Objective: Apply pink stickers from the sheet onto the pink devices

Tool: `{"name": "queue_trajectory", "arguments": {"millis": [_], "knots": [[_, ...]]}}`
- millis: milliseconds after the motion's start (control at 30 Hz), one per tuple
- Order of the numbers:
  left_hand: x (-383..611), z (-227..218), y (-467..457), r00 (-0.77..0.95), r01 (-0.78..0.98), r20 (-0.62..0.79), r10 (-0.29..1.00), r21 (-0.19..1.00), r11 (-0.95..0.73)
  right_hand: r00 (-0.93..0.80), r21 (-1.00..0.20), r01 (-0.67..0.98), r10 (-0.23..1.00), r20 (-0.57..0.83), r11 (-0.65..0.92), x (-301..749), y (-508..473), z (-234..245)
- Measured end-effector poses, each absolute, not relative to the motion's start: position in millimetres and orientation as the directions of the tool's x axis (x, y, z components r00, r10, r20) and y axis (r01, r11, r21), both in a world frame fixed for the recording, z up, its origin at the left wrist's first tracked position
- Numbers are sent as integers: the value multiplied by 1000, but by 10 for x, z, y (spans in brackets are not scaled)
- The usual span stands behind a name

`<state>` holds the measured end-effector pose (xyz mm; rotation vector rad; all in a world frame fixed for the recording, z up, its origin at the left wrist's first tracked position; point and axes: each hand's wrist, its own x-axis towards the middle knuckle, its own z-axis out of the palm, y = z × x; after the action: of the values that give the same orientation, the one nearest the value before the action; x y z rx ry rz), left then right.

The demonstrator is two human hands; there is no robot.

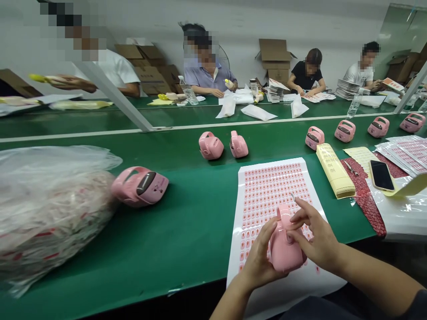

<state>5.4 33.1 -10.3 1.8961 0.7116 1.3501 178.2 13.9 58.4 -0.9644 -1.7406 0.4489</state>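
Pink plastic housing: held between both hands at about 12 o'clock, tilted, over the lower part of the sticker sheet; contact with the sheet cannot be told.

Left hand: curled around the housing's left side, with the thumb raised and the fingers pressed together.

Right hand: fingers spread and laid over the housing's upper right side; no pinch is shown.

Sticker sheet: laid flat on the green conveyor belt, printed with rows of small pink labels, directly under the hands.

Left of the hands: a bulging clear plastic bag of pale parts is placed at 9 o'clock, and a pink device is set against it at 10 o'clock.

Ahead: further pink devices, including and, are spaced along the belt from 11 to 1 o'clock.

Right of the sheet: a yellow stack of backing strips is laid at 1 o'clock, and a smartphone rests on paper at 2 o'clock, beside red sticker scrap and stacked label sheets.

Far side: seated co-workers are seen at a second belt, with cardboard boxes behind them.
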Motion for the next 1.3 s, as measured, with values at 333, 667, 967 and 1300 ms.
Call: {"name": "queue_trajectory", "arguments": {"millis": [333,667,967,1300], "knots": [[52,9,355,341,23,613,712,752,-659,-173,-781,331,847,502,530,1784,157,531],[80,199,261,418,-126,602,680,780,-613,-552,-991,20,828,101,134,2028,738,244],[-59,-66,1114,167,-79,181,969,982,-170,-66,-558,812,977,204,172,2052,1596,763],[-196,-262,1455,255,332,391,884,823,-460,320,-333,912,925,207,-241,1886,3176,858]]}}
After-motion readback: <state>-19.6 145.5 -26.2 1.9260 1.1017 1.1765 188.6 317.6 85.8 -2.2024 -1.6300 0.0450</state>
